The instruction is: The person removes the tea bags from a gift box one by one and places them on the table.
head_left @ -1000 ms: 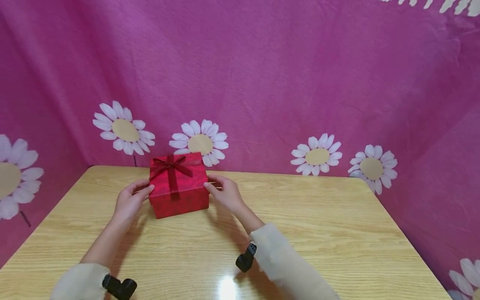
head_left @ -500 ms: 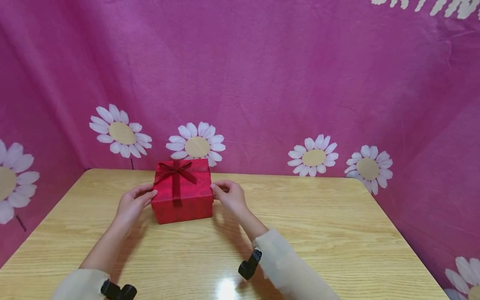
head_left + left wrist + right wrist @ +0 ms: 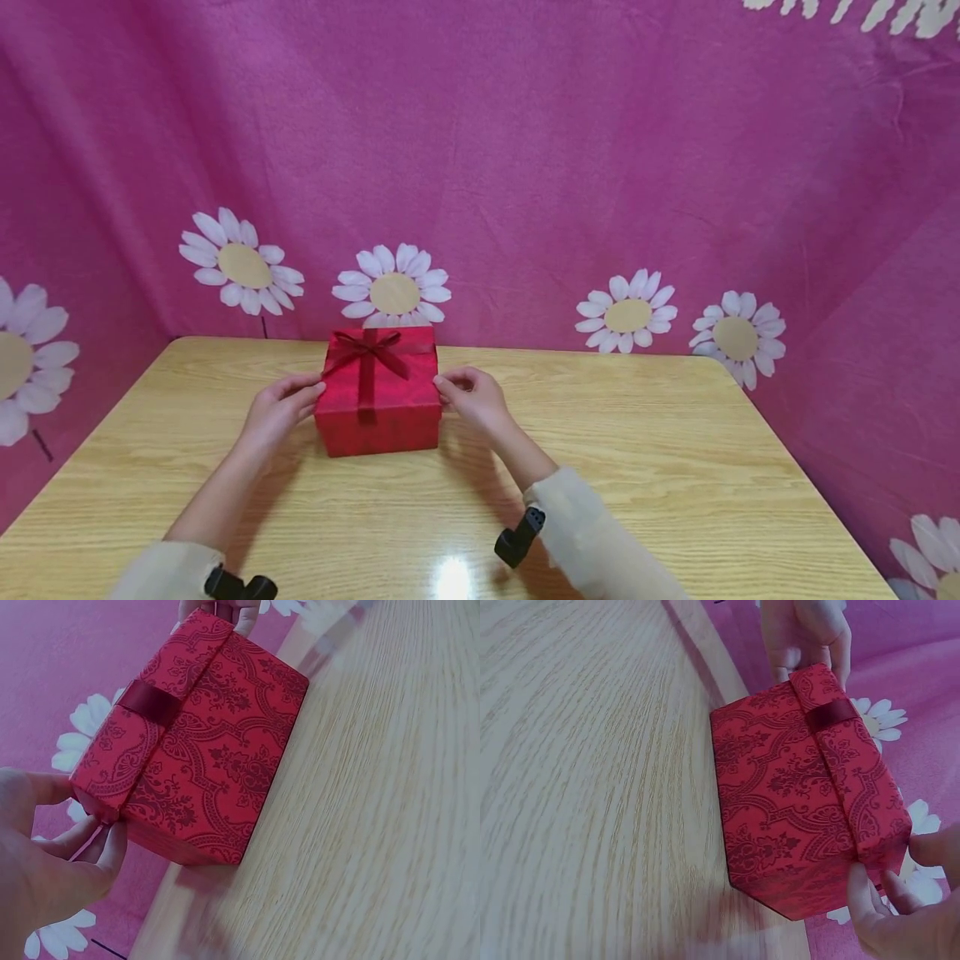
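Both the left hand (image 3: 276,408) and right hand (image 3: 480,402) pinch opposite ends of the lid (image 3: 393,387) on the red gift box (image 3: 378,407); standing on the far-left part of the desk (image 3: 645,467), it has moved rightward and nearer, apparently being shifted whole

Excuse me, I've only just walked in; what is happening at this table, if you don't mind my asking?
A person has both bare hands on a red patterned gift box. The left hand holds one end and the right hand the other, with the fingers at the lid. The lid is on, with a dark red ribbon bow on top. The box is toward the far left of the wooden table, in front of a pink flowered backdrop.
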Tool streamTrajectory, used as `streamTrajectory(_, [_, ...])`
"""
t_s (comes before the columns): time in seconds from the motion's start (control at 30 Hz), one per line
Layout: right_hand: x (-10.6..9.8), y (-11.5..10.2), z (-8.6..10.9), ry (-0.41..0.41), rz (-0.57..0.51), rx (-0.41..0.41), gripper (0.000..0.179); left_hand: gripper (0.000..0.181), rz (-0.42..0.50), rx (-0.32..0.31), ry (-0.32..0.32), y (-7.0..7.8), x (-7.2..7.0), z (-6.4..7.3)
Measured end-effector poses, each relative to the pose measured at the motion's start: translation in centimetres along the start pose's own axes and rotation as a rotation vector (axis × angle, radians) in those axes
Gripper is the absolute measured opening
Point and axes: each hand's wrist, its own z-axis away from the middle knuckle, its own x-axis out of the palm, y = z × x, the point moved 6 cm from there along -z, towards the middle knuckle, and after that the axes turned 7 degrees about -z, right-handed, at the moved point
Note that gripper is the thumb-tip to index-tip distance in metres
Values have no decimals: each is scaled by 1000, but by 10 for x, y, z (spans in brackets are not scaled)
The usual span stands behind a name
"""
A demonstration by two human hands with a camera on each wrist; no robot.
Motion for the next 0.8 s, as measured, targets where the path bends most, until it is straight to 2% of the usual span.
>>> streamTrajectory(0.13, [-5, 1, 3, -7, 20, 27, 27, 55, 55, -9, -3, 0, 5, 2])
streamTrajectory(0.3, [-10, 9, 5, -53, -95, 118, 31, 56, 97, -50, -37, -1, 14, 5])
streamTrajectory(0.57, [-19, 20, 8, -171, -190, 237, 44, 59, 131, -107, -118, -3, 24, 9])
streamTrajectory(0.7, [-25, 22, 14, -224, -204, 272, 46, 57, 121, -136, -150, -4, 30, 11])
streamTrajectory(0.8, [-31, 23, 20, -233, -200, 290, 47, 55, 92, -132, -176, -5, 35, 12])
